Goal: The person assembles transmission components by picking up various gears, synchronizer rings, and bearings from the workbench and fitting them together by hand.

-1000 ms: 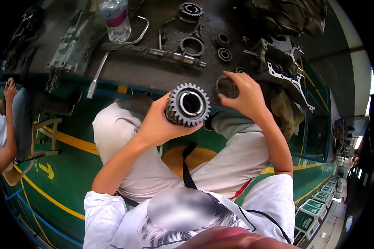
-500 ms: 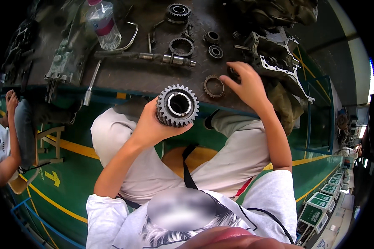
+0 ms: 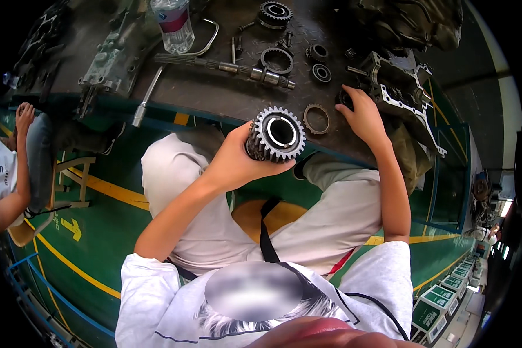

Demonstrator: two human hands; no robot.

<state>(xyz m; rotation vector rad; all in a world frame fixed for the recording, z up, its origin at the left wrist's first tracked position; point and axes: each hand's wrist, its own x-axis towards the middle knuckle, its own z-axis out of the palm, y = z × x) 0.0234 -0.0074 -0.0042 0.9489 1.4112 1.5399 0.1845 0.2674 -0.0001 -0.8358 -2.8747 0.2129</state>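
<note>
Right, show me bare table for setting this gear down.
Main bare patch: between the splined shaft and the table's near edge, from the socket handle rightward to the thin ring. A smaller one separates that ring from the bearing. Crowded: beyond the shaft, among loose gears, and around the right hand and open casing.

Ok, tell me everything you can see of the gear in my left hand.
The gear looks like dark grey metal, thick, cylindrical, with teeth around its upper end and a brighter ring around its central bore. Your left hand grips and partly hides its side near the table, the toothed end facing the camera.
</note>
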